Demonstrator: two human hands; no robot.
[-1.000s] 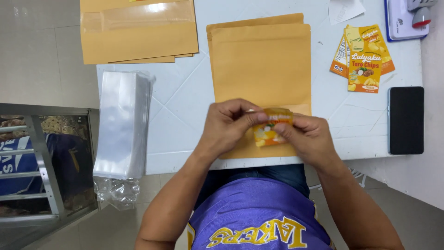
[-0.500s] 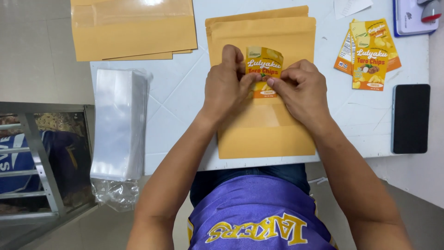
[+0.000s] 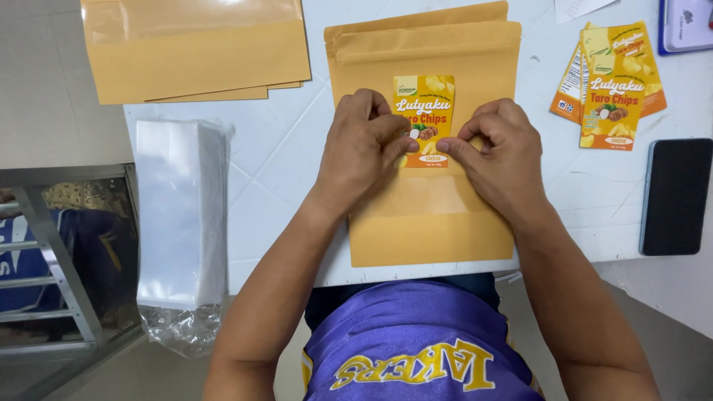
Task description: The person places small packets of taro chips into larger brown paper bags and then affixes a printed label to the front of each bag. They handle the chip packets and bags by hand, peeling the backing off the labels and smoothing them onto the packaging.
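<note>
A tan stand-up pouch (image 3: 431,215) lies flat on the white table (image 3: 282,156), on top of a small stack of the same pouches. A yellow-and-orange sticker label (image 3: 424,111) sits on its upper middle. My left hand (image 3: 364,148) presses fingertips on the label's lower left. My right hand (image 3: 497,152) presses on its lower right edge. Both hands rest on the pouch, fingers curled, holding nothing.
More tan pouches (image 3: 193,52) are stacked at the far left. A sleeve of clear plastic bags (image 3: 182,215) hangs over the table's left edge. Loose labels (image 3: 613,82) lie at the right, with a black phone (image 3: 676,197) near the right edge and a blue-rimmed object (image 3: 687,26) behind.
The label was held between both hands near the table's front edge. It now lies stuck on the pouch, and both hands have moved up and press it flat.
</note>
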